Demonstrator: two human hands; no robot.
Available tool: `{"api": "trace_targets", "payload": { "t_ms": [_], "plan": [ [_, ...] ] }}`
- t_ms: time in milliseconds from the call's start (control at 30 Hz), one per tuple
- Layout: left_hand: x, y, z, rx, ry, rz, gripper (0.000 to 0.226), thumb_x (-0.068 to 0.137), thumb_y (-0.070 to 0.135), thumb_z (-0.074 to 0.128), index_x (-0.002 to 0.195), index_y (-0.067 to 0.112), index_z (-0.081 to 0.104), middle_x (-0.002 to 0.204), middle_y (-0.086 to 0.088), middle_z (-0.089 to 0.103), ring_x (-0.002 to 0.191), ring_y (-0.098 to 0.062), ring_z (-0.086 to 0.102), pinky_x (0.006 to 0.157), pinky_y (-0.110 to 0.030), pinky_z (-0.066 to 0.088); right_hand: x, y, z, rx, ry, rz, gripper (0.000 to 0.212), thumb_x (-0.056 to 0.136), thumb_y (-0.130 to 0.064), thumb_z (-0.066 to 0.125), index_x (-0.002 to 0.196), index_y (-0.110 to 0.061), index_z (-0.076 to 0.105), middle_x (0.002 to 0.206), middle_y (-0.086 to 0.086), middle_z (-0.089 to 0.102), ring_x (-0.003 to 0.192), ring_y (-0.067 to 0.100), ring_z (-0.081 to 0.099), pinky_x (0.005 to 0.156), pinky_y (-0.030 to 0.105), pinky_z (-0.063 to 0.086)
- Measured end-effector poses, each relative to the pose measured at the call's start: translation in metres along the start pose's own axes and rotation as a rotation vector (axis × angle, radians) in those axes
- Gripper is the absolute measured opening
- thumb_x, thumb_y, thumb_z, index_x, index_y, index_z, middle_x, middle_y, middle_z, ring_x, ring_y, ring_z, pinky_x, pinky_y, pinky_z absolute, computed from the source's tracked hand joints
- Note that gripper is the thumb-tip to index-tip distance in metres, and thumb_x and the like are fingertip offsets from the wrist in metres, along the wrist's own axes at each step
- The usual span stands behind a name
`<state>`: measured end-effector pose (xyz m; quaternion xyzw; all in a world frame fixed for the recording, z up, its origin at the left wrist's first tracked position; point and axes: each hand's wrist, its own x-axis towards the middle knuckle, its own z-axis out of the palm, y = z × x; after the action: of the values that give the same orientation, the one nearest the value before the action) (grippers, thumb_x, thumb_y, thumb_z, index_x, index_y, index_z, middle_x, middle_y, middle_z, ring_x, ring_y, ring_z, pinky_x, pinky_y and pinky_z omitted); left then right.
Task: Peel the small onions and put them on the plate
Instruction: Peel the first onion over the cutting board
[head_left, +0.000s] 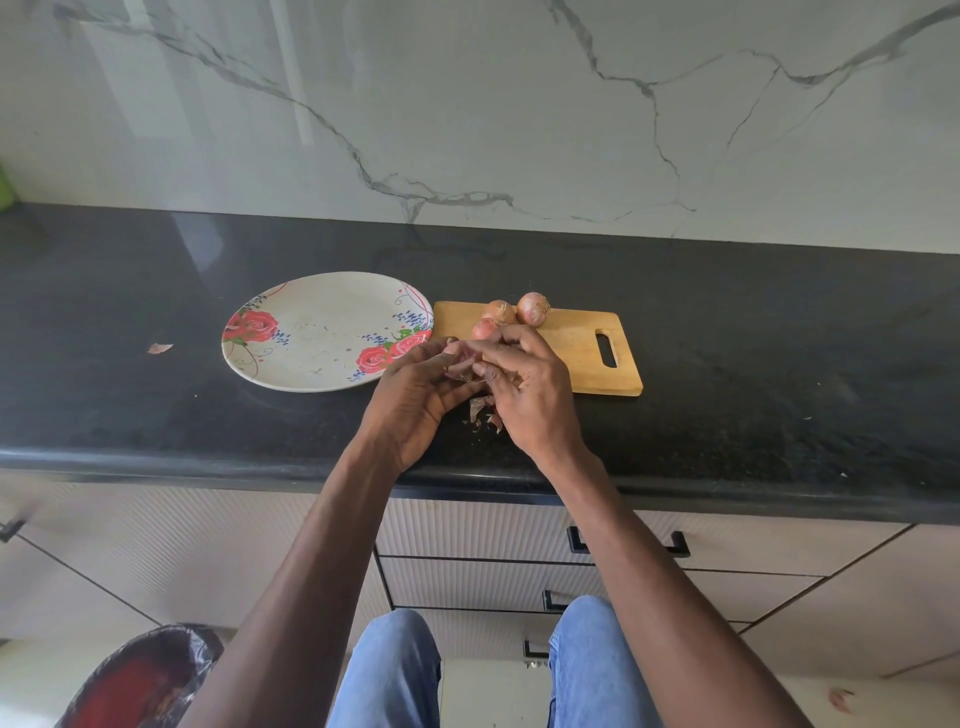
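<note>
Both my hands meet above the black counter, between the plate and the cutting board. My left hand (415, 400) cups a small onion (461, 364), of which only a purplish bit with loose skin shows between the fingers. My right hand (530, 389) pinches the same onion from the right. Three unpeeled small onions (532, 308) lie at the far left corner of the wooden cutting board (582, 353). The white plate with red roses (311, 332) lies left of the board with no onion on it. Peeled skin scraps (483, 415) lie on the counter under my hands.
One loose skin flake (159, 348) lies on the black counter (779, 364) far left of the plate. A marble wall rises behind. Drawers sit under the counter edge, and a bin lined with a black bag (145, 680) stands on the floor at lower left.
</note>
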<state>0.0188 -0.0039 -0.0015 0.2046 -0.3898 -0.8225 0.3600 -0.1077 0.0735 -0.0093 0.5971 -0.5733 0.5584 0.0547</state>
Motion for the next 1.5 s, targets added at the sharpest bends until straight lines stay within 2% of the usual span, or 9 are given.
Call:
{"api": "trace_targets", "payload": {
  "t_ms": [100, 267, 400, 567, 833, 1000, 1133, 1300, 1500],
  "plan": [
    [-0.0023, 0.0002, 0.0024, 0.019, 0.004, 0.006, 0.017, 0.097, 0.003, 0.056, 0.113, 0.001, 0.06, 0.095, -0.013, 0.065, 0.092, -0.02, 0.068, 0.079, -0.032, 0.061, 0.0002, -0.0006, -0.0001, -0.03, 0.017, -0.02, 0.017, 0.087, 0.003, 0.071, 0.103, 0.001, 0.076, 0.103, 0.011, 0.064, 0.098, 0.01, 0.062, 0.087, 0.013, 0.052],
    [-0.0028, 0.0001, 0.0029, 0.044, -0.014, 0.005, 0.012, 0.1, 0.007, 0.054, 0.108, 0.001, 0.062, 0.084, -0.011, 0.063, 0.086, -0.023, 0.069, 0.081, -0.038, 0.062, -0.0008, 0.0012, 0.003, -0.113, -0.057, 0.026, 0.004, 0.093, 0.003, 0.063, 0.094, 0.0, 0.066, 0.108, 0.008, 0.06, 0.102, 0.018, 0.059, 0.087, 0.034, 0.056],
    [-0.0026, 0.0018, 0.0039, 0.008, -0.014, 0.001, 0.017, 0.102, 0.012, 0.052, 0.095, 0.001, 0.062, 0.092, -0.017, 0.068, 0.089, -0.03, 0.074, 0.083, -0.041, 0.063, -0.0009, 0.0021, 0.0044, -0.142, -0.027, 0.035, 0.003, 0.094, 0.001, 0.059, 0.096, -0.001, 0.06, 0.107, 0.008, 0.057, 0.102, 0.017, 0.055, 0.088, 0.039, 0.053],
    [-0.0026, 0.0016, 0.0025, -0.009, -0.02, -0.009, 0.014, 0.101, 0.011, 0.053, 0.103, 0.0, 0.063, 0.096, -0.016, 0.067, 0.096, -0.027, 0.072, 0.091, -0.039, 0.06, -0.001, -0.0003, 0.0001, -0.059, -0.007, 0.017, 0.026, 0.091, 0.002, 0.066, 0.116, -0.002, 0.07, 0.117, 0.01, 0.059, 0.11, 0.021, 0.061, 0.094, 0.03, 0.055],
    [-0.0047, 0.0015, 0.0049, 0.069, -0.014, 0.0, 0.021, 0.099, 0.007, 0.056, 0.118, -0.002, 0.056, 0.094, -0.015, 0.064, 0.094, -0.025, 0.069, 0.085, -0.037, 0.062, -0.001, -0.001, -0.0002, -0.08, 0.031, -0.022, 0.014, 0.09, 0.004, 0.067, 0.102, 0.0, 0.073, 0.11, 0.01, 0.062, 0.103, 0.014, 0.061, 0.09, 0.016, 0.052],
    [-0.0033, 0.0014, 0.0034, 0.039, 0.0, 0.018, 0.015, 0.099, 0.009, 0.056, 0.111, 0.001, 0.06, 0.099, -0.016, 0.066, 0.098, -0.026, 0.07, 0.084, -0.038, 0.062, -0.0016, -0.001, 0.0035, -0.126, -0.024, -0.021, 0.006, 0.094, 0.002, 0.062, 0.098, 0.001, 0.066, 0.114, 0.01, 0.059, 0.108, 0.02, 0.059, 0.091, 0.037, 0.056],
    [-0.0011, 0.0016, 0.0017, 0.015, 0.024, 0.052, 0.013, 0.102, 0.015, 0.056, 0.096, 0.006, 0.064, 0.093, -0.012, 0.068, 0.095, -0.025, 0.07, 0.088, -0.037, 0.061, -0.0017, -0.0014, 0.0037, -0.146, -0.034, -0.016, 0.006, 0.093, 0.002, 0.062, 0.097, -0.001, 0.064, 0.114, 0.009, 0.058, 0.108, 0.017, 0.056, 0.09, 0.039, 0.055],
    [-0.0024, 0.0017, 0.0022, -0.03, 0.073, 0.044, 0.017, 0.101, 0.011, 0.056, 0.095, 0.002, 0.069, 0.094, -0.014, 0.071, 0.09, -0.023, 0.071, 0.077, -0.031, 0.061, -0.0026, -0.0009, 0.0042, -0.157, -0.041, -0.004, 0.01, 0.092, 0.006, 0.061, 0.099, -0.001, 0.061, 0.114, 0.01, 0.057, 0.108, 0.018, 0.056, 0.09, 0.04, 0.055],
    [-0.0029, 0.0033, 0.0004, -0.059, 0.08, 0.049, 0.014, 0.101, 0.005, 0.052, 0.099, 0.0, 0.066, 0.094, -0.014, 0.07, 0.097, -0.025, 0.068, 0.092, -0.034, 0.058, -0.0025, -0.0009, 0.0051, -0.199, -0.057, -0.011, 0.01, 0.093, 0.006, 0.058, 0.097, -0.002, 0.058, 0.102, 0.008, 0.058, 0.094, 0.023, 0.057, 0.081, 0.045, 0.053]
  ]
}}
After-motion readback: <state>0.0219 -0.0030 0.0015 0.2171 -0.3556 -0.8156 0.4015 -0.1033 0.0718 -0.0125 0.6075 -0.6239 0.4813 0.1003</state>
